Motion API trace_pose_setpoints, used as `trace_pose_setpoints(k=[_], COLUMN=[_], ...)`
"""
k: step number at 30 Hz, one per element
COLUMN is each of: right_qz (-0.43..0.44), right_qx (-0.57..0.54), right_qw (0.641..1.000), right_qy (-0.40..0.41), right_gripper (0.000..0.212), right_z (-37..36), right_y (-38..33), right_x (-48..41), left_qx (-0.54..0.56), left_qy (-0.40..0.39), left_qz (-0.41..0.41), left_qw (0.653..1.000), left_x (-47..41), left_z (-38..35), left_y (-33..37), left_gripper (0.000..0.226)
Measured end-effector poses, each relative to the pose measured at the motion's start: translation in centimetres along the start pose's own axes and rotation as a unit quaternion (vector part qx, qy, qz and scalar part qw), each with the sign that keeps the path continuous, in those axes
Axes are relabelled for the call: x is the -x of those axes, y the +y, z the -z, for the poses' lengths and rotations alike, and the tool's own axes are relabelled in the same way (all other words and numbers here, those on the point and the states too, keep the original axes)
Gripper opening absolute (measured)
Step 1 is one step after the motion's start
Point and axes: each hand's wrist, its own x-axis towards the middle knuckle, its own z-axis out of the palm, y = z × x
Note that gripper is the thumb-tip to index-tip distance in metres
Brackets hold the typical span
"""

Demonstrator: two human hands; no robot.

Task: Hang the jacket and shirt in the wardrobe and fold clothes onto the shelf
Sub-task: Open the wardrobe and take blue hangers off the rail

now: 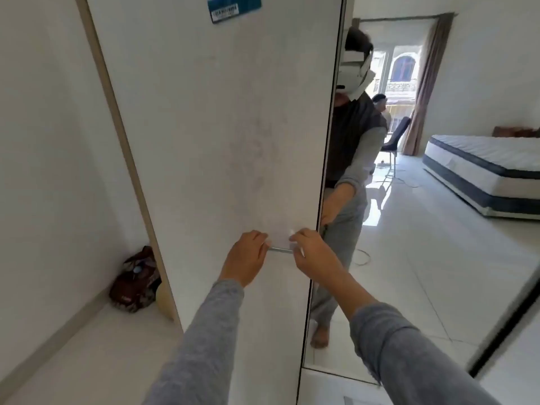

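Both hands up against the tall, pale white, faintly mottled wardrobe door [210, 141], at its slim silver metal bar handle [280, 250]. Left hand [245, 260] curled at the handle's left end, its grip folded around the bar with the fingertips tucked out of sight behind it. Right hand [314, 252] at the handle's right end, near the door's edge, its grip bent and pressed together over that end; how firmly it clamps the bar cannot be told. Only a short stretch of bare handle visible between the two hands. Both forearms in grey knit sleeves [204, 340], reaching up from the bottom of the view.

Door closed or nearly so, so the wardrobe's inside hidden; no jacket, shirt or folded clothes visible anywhere, and their place cannot be told. Blue and white sticker [233, 7] high on the door, its print too blurred to read. Light wood-coloured side edge [117, 127] of the wardrobe running down the door's left side.

Just right of the door, a tall mirror panel [438, 258] reflecting a white tiled room: a thick white mattress with a dark band [485, 168], a brown curtain [426, 83] beside a bright window, a dark chair [394, 138], and the person's own figure in grey trousers and a dark top.

Low on the left, a crumpled dark brown patterned bag or bundle [136, 282] on the white floor [87, 346], wedged in the corner between the white wall [43, 141] and the wardrobe's side.
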Motion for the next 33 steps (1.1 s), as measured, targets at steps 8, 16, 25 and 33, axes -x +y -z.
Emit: trace_pose_setpoints(k=[8,16,25,33], right_qz=[0.074,0.017,0.023,0.068], right_qx=[0.032,0.011,0.058,0.021], right_qw=[0.993,0.991,0.992,0.994], right_qy=[0.087,0.131,0.114,0.087], right_gripper=[0.013,0.01,0.022,0.031], right_z=[-4.0,-4.7,-4.2,-2.2], right_y=[2.3,0.8,-4.2,-10.8], right_x=[-0.2,0.8,5.1,11.5], left_qx=[0.002,0.065,0.058,-0.02], left_qy=[0.125,0.117,0.071,0.031], left_qz=[-0.017,0.062,0.037,-0.013], left_qw=[0.992,0.989,0.995,0.999], left_x=[-0.3,0.7,5.1,11.5], left_z=[-4.5,-4.0,-0.8,4.1], left_y=[-2.0,-0.4,-0.8,-1.6], left_gripper=[0.036,0.022,0.027,0.031])
